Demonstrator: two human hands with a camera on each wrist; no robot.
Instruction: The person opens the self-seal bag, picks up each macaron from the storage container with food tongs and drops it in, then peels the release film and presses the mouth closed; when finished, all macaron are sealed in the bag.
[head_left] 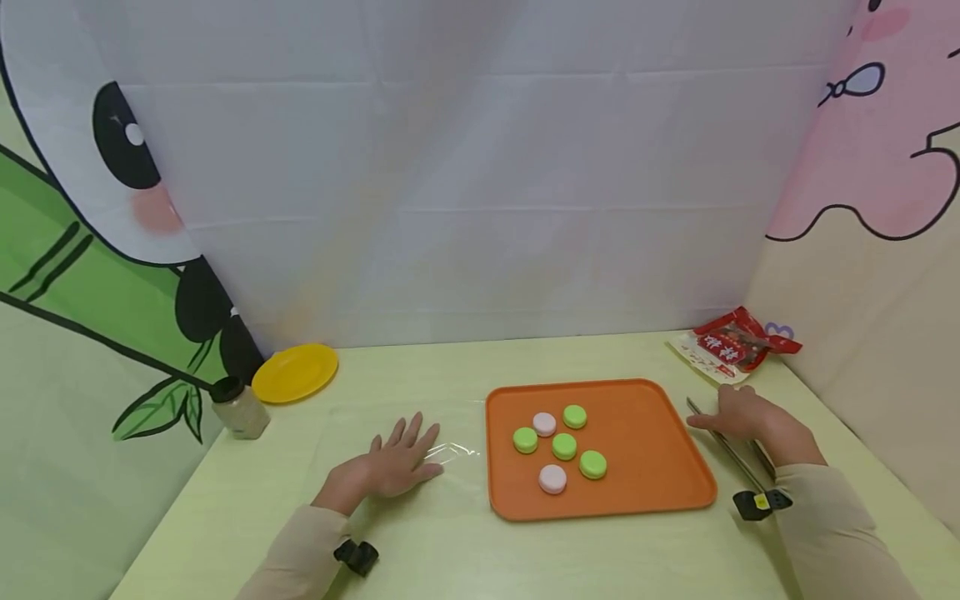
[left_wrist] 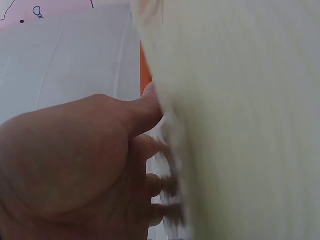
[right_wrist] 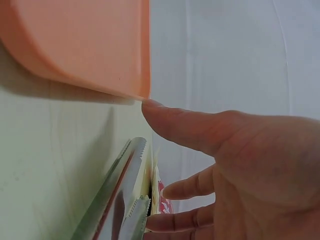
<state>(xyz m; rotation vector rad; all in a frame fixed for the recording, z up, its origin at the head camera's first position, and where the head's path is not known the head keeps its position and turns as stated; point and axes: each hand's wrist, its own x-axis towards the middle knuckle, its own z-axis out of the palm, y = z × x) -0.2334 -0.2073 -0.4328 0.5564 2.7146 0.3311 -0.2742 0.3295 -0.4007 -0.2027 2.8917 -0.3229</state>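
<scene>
My left hand [head_left: 399, 467] rests with fingers spread on a thin clear plastic sheet [head_left: 453, 452] on the table; its fingertips are right at the surface in the left wrist view. At the right side, my right hand [head_left: 742, 414] is over a pair of metal tongs [right_wrist: 120, 185] with toothed ends, lying between the tray and the table's right side. Its thumb [right_wrist: 185, 125] is stretched out, and its fingers reach past the tongs without curling round them. An orange tray [head_left: 645, 450] between the hands carries several green macarons [head_left: 564, 447] and two pale pink macarons [head_left: 552, 479].
Behind the right hand lies a red and cream food packet [head_left: 731, 342]. At the back left are a yellow plate [head_left: 295, 373] and a jar with a dark lid [head_left: 242, 412]. A pale printed cloth [head_left: 480, 208] stands along the table's back edge.
</scene>
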